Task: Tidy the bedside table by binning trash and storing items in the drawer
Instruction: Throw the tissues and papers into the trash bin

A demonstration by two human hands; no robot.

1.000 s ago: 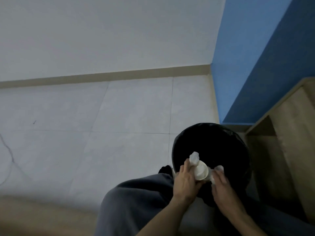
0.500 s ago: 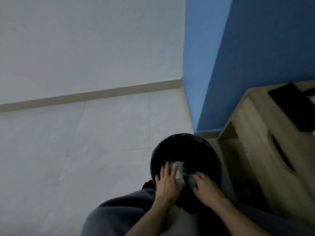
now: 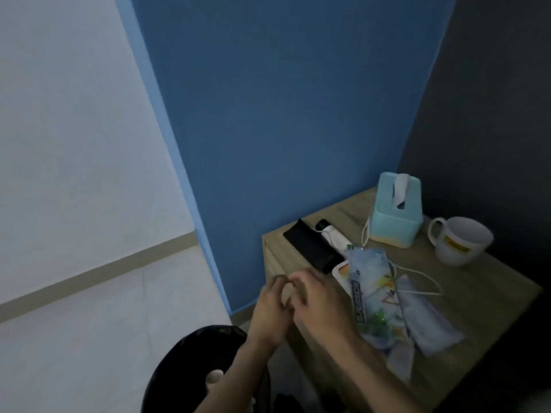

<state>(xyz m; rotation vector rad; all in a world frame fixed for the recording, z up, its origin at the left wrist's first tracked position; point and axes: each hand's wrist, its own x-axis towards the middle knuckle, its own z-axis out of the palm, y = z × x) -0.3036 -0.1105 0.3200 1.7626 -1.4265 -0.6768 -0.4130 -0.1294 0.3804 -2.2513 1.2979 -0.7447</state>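
My left hand (image 3: pixel 269 308) and my right hand (image 3: pixel 320 305) meet in the air over the front left corner of the wooden bedside table (image 3: pixel 483 305). Their fingers are loosely curled and touch each other, and I see nothing held. Below my left forearm stands the black-lined bin (image 3: pixel 179 371) with a pale piece of trash (image 3: pixel 215 377) inside. A crumpled blue snack wrapper (image 3: pixel 371 287) and a pale blue face mask (image 3: pixel 429 320) lie on the table right of my hands.
At the table's back lie a black case (image 3: pixel 310 248) and a white tube with a black cap (image 3: pixel 334 235). A teal tissue box (image 3: pixel 396 213) and a white mug (image 3: pixel 459 241) stand further right. Blue wall behind, tiled floor left.
My hands have let go of the white trash, which now lies in the bin, and risen to the table's corner. My view has swung up and right onto the tabletop.
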